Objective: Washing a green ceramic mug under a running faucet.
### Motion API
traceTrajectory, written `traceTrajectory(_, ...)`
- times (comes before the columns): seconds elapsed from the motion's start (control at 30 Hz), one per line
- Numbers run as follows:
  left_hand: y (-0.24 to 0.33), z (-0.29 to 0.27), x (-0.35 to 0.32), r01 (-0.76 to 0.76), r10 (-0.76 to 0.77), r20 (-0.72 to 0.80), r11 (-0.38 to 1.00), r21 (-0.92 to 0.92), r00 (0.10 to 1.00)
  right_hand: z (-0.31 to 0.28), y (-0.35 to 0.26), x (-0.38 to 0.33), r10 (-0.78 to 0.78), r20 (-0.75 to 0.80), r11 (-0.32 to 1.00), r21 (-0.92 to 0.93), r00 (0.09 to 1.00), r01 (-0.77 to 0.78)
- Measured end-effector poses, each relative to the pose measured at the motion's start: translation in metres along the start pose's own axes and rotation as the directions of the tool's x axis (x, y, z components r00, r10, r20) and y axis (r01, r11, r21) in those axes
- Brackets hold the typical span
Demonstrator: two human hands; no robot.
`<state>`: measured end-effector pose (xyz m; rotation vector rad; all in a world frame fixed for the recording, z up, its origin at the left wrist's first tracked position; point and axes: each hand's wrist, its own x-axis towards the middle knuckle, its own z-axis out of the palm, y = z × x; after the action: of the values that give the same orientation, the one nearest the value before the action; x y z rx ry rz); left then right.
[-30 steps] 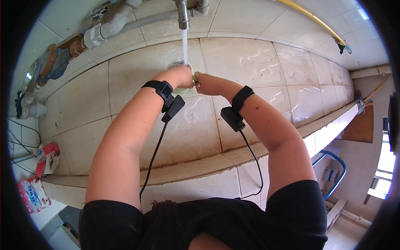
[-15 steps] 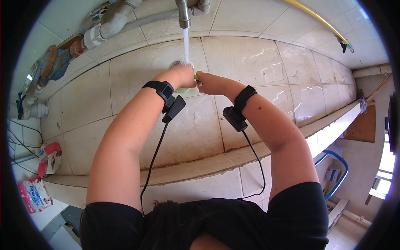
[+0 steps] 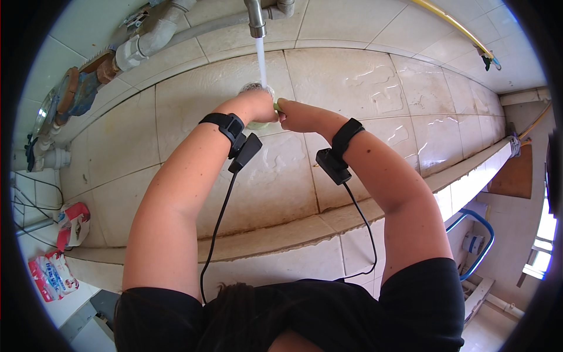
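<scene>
A pale green, rounded item [image 3: 257, 125] sits low under the running tap, mostly covered by my hands, and its exact kind does not show. Across the top of it lies my left hand [image 3: 257, 107], with its fingers hidden from view. My right hand [image 3: 296, 116] is closed, thumb and fingers pinching a small green part [image 3: 277, 107] at the item's right side. Water from the metal tap [image 3: 257, 23] streams down just beyond my left hand, where a whitish, glassy edge [image 3: 252, 87] shows.
Wet tiles [image 3: 352, 88] form the wide basin floor, bounded by a raised tiled ledge [image 3: 281, 239] in front of me. Grey pipes [image 3: 155, 38] run along the back left. Plastic packages [image 3: 53, 276] lie at the far left. A blue curved rail [image 3: 489, 234] stands at the right.
Both hands stay at nearly the same spot, with the grip unchanged. The view has shifted very slightly, and the water keeps running.
</scene>
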<state>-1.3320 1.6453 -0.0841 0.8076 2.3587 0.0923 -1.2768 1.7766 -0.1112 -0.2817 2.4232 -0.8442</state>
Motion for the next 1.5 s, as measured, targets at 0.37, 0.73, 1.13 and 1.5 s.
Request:
traceTrajectory(0.37,-0.018,-0.03,-0.062,-0.38,0.217,-0.405,0.842,-0.382,0.888,0.003,0.011,0.003,-0.061,-0.026,0.998,0.023,0.998,0.061)
traceTrajectory(0.73,-0.007,-0.084,-0.201,-0.216,0.507,-0.833,0.859,0.465,0.222,-0.002,0.001,-0.006,-0.038,-0.033,0.999,0.021,0.999,0.039)
traceTrajectory(1.13,-0.069,-0.023,-0.19,-0.198,0.053,-0.292,-0.619,-0.76,0.955,0.0,0.002,0.0,0.068,0.037,0.989,0.132,0.997,-0.073)
traceTrajectory(1.5,-0.062,-0.043,-0.224,-0.526,0.279,-0.777,-0.604,-0.599,0.564,-0.008,-0.011,-0.008,0.09,0.062,0.985,0.144,0.994,-0.098)
